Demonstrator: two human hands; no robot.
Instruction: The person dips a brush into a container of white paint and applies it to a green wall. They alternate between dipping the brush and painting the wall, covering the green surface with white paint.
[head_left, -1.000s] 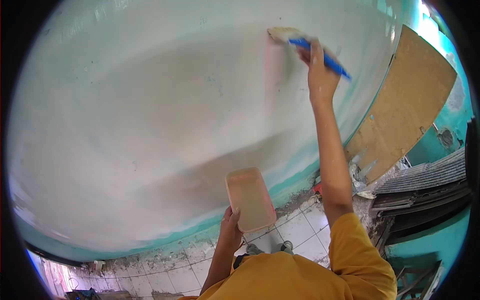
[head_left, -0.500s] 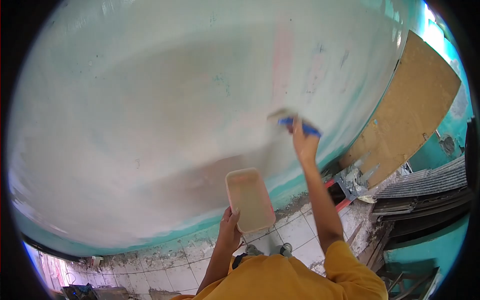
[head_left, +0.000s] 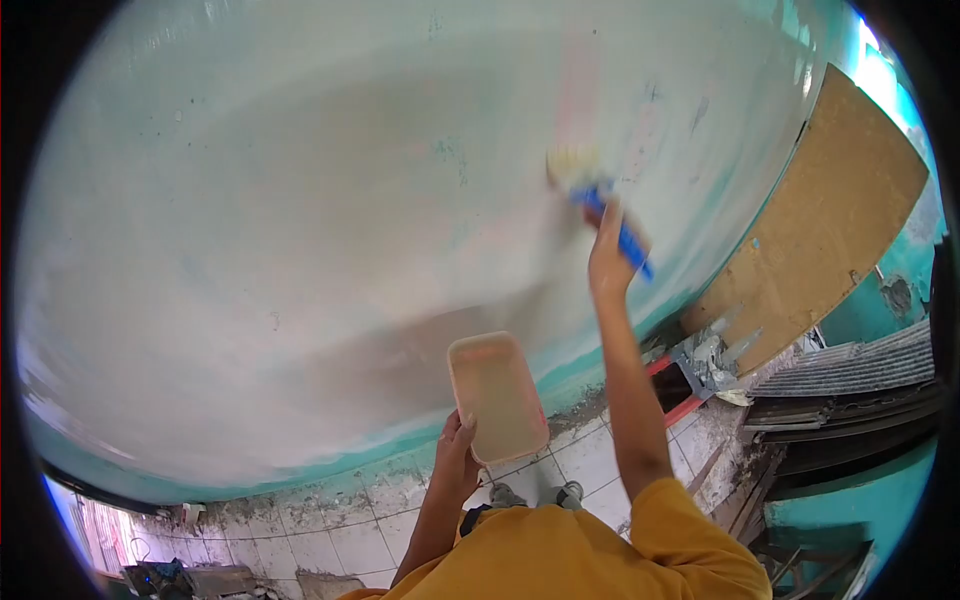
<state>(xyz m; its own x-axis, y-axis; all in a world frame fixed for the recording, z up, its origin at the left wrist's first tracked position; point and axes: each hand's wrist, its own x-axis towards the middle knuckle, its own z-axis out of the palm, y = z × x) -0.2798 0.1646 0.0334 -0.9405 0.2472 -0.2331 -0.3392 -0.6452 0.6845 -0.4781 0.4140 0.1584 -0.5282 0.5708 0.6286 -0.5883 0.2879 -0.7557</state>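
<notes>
My right hand grips a wide paintbrush by its blue handle. The brush's pale bristles point up and left at the wall, apparently against it below a faint pink streak. The wall is coated whitish over turquoise, which shows through in patches and along the bottom. My left hand is closed on the left edge of a rectangular plastic tub. Pale liquid lies in the tub, which I hold at waist height in front of the wall.
A tan wooden board leans at the right, near stacked corrugated sheets. A red and grey frame-like object stands at the wall's foot. White floor tiles look dirty along the wall. Dark items lie at lower left.
My right hand has moved slightly up, and the brush has swung from nearly sideways to bristles up. The left hand and tub have hardly moved.
</notes>
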